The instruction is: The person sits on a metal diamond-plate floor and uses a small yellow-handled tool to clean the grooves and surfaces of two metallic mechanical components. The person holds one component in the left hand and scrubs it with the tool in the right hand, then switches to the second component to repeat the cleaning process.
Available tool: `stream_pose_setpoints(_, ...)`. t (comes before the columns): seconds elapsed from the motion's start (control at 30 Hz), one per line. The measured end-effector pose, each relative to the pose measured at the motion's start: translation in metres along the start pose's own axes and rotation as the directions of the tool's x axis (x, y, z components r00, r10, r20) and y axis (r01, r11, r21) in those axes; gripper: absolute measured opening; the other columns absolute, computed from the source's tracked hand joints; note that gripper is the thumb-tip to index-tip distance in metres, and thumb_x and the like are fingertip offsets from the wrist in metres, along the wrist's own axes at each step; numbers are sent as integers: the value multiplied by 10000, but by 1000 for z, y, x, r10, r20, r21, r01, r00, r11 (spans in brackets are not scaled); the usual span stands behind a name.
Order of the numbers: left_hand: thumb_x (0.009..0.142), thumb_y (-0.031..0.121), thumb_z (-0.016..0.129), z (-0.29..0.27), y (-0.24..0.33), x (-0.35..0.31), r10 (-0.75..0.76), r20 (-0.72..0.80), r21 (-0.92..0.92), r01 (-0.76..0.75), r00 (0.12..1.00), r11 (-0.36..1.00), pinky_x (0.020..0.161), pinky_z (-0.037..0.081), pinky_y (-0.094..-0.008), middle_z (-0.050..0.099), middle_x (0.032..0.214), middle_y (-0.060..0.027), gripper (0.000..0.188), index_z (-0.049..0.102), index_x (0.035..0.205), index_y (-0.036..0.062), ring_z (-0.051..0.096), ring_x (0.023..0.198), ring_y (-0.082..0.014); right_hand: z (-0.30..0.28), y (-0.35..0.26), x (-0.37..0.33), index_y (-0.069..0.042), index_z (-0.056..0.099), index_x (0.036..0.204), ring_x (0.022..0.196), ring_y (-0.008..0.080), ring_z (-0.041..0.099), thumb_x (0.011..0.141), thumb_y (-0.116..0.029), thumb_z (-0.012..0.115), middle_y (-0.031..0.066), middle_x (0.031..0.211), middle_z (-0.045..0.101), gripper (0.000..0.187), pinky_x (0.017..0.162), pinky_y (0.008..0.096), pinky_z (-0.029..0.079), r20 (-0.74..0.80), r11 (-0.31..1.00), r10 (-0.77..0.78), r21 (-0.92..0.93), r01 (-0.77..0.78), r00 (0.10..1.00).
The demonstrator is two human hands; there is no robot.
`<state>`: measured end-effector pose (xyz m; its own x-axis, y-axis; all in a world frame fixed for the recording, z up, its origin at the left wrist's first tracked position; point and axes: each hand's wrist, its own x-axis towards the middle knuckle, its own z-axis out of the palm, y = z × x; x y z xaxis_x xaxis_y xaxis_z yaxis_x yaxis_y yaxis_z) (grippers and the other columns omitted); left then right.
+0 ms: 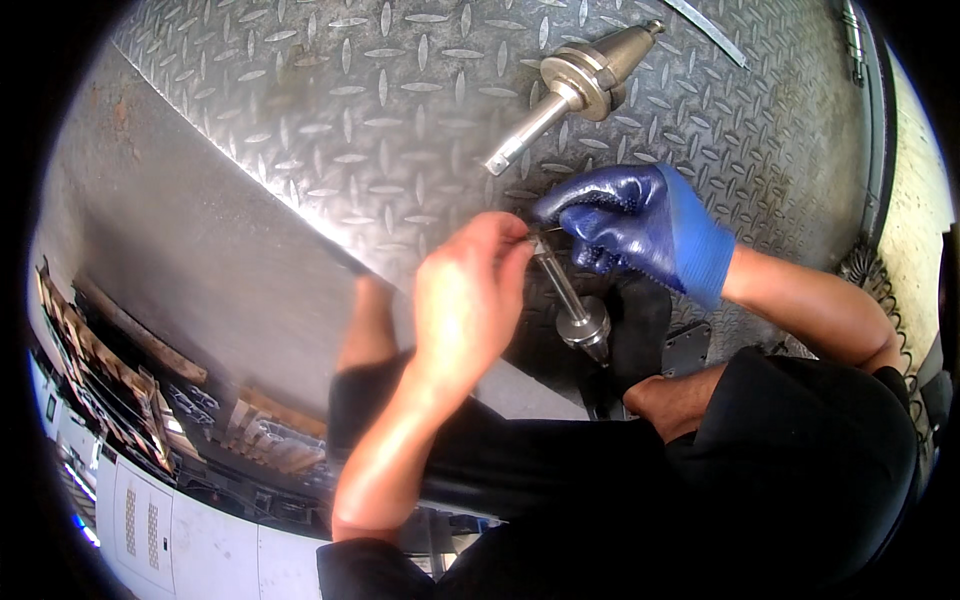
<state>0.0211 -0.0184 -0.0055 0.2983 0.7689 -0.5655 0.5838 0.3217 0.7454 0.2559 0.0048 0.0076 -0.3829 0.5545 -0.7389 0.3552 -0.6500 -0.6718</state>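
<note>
A metal tool holder with a long boring bar (567,290) stands tilted between my hands, its cone end low by my foot and its tip up at my fingers. My bare left hand (465,295) is closed in a pinch at the bar's tip; whatever lies between its fingertips is hidden. In a blue coated glove, my right hand (640,225) has curled fingers at the same tip. A thin dark piece shows by the glove's fingertips, too small to name. Farther off, a second tool holder with a bar (585,85) lies on the tread plate.
Diamond-patterned metal plate (350,100) spreads beneath the work, with grey floor (210,240) beyond its left edge. A flat metal strip (706,30) lies at the far right. Coiled hose (862,265) runs along the right side. Wooden pallets (110,370) and white cabinets (210,530) stand lower left.
</note>
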Motion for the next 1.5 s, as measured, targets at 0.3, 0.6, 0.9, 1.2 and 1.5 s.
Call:
stream_pose_setpoints(0.3, 961, 38, 739, -1, 2, 1, -8, 5, -9, 8, 1000, 1000, 838, 643, -373, 795, 1040, -195, 197, 715, 1140, -39, 802, 994, -298, -1, 3, -6, -92, 738, 1298, 980, 188, 782, 1014, -179, 725, 123, 1084, 803, 298, 836, 321, 640, -15, 894, -276, -372, 251, 961)
stream_pose_setpoints(0.6, 926, 52, 757, 4, -1, 1, 8, -53, -62, -11, 999, 998, 785, 620, -419, 780, 958, -197, 163, 732, 1080, 7, 788, 886, -347, -10, 6, 1, -62, 755, 1315, 1009, 130, 746, 972, -221, 805, 77, 1117, 805, 381, 875, 313, 631, 158, 908, 142, 373, -192, 977)
stream_pose_setpoints(0.9, 962, 37, 740, 0, 3, 1, -17, 13, -19, 18, 1000, 1000, 839, 644, -369, 798, 1035, -190, 205, 714, 1151, -40, 803, 995, -285, -4, 11, -2, -115, 745, 1303, 1051, 208, 772, 1004, -162, 740, 102, 1176, 799, 303, 974, 364, 621, 60, 996, -88, 25, 87, 994)
stream_pose_setpoints(1.2, 960, 33, 739, 0, 3, 2, -27, 17, -27, 27, 999, 999, 841, 642, -367, 798, 1036, -190, 203, 714, 1147, -41, 803, 995, -283, -6, 9, -2, -116, 729, 1314, 1045, 212, 769, 1008, -148, 722, 110, 1176, 790, 307, 947, 354, 630, 75, 996, -87, -2, 87, 993)
stream_pose_setpoints(1.5, 956, 33, 744, 0, 3, 1, -34, 15, -26, 35, 999, 999, 839, 640, -367, 796, 1044, -193, 207, 715, 1146, -43, 802, 1000, -283, -6, 9, -3, -117, 722, 1329, 1022, 225, 767, 1045, -193, 676, 124, 1170, 786, 298, 931, 377, 624, 100, 959, -211, -171, 226, 972)
